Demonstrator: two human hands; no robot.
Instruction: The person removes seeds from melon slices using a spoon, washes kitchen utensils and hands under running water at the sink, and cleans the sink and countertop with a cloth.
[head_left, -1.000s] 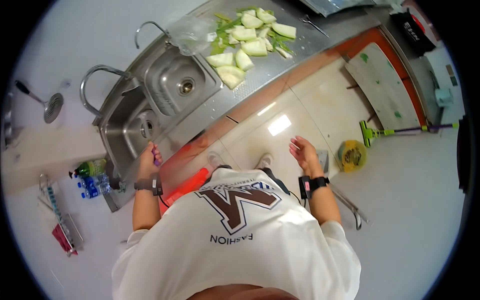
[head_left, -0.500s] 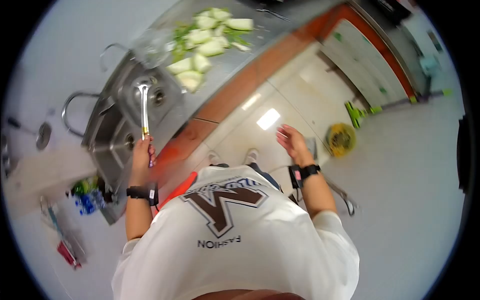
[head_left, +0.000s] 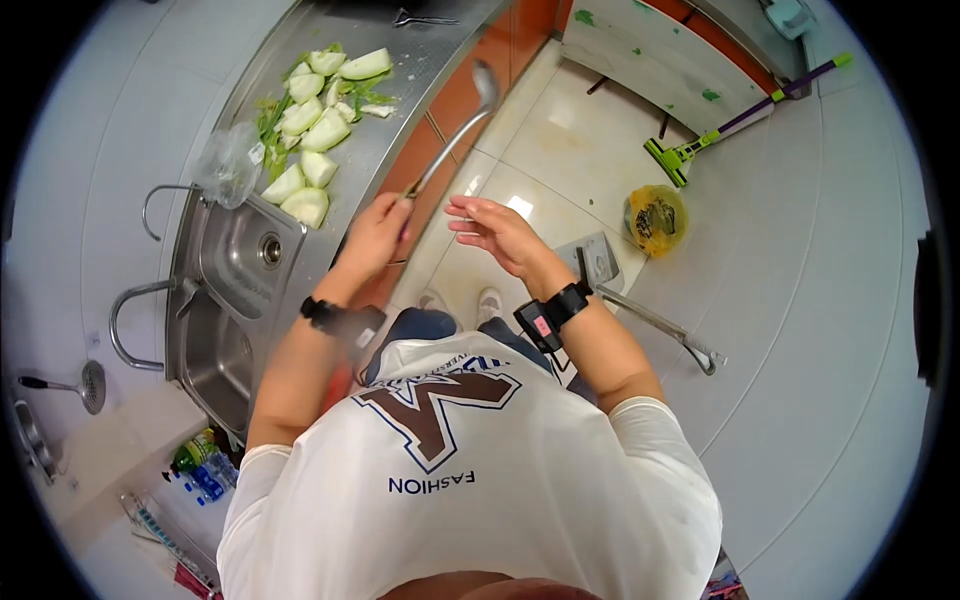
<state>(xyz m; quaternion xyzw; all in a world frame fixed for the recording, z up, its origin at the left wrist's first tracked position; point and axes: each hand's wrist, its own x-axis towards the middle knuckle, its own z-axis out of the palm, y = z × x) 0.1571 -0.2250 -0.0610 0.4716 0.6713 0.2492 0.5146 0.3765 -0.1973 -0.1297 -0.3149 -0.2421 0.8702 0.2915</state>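
My left hand (head_left: 374, 238) is closed round the handle end of a long metal ladle (head_left: 447, 148). Its bowl points up and away, over the floor beyond the counter front. Close by on the right, my right hand (head_left: 497, 235) is held in the air, fingers stretched out and holding nothing; it does not touch the ladle. Beyond my left hand, pieces of pale green melon or gourd (head_left: 326, 130) lie on the steel counter (head_left: 375, 150) among green trimmings.
A double sink (head_left: 225, 300) with two taps is on the left, a crumpled clear plastic bag (head_left: 228, 165) at its far corner. On the floor to the right are a yellow-lined bin (head_left: 656, 220), a long-handled dustpan (head_left: 600, 262) and a green mop (head_left: 680, 158).
My left hand has carried the ladle from over the sink to the right, past the counter edge. My right hand has come left towards it. The view has turned.
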